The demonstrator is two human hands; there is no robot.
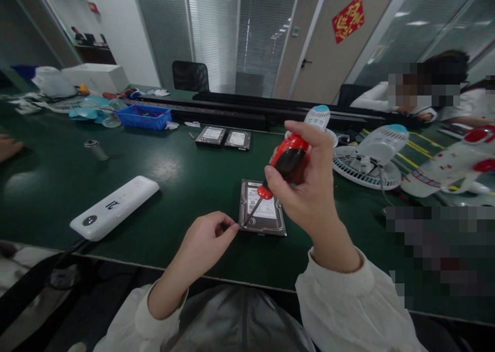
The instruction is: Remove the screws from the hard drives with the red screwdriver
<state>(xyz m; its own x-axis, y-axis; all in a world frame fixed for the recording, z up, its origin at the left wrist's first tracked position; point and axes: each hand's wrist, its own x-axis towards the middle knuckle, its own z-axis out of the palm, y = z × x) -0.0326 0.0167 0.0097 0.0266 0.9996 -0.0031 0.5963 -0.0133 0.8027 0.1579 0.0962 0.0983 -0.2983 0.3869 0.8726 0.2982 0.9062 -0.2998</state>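
Note:
A hard drive (270, 219) lies label up on the green table (174, 171) in front of me. My right hand (309, 181) is wrapped around the red and black handle of a screwdriver (291, 160). Its shaft slants down to the left, with the tip at the drive's near left corner. At that same corner, my left hand (209, 238) has its thumb and forefinger pinched together, close beside the tip. Whether those fingertips grip the drive's edge or something small cannot be seen.
Two more hard drives (237, 139) lie farther back, near a blue tray (145, 117). To the left are a white elongated device (116, 207) and a metal cylinder (96, 149). White fan parts (367, 169) stand at right. A co-worker (375, 95) sits across; another person's hand (10, 146) rests far left.

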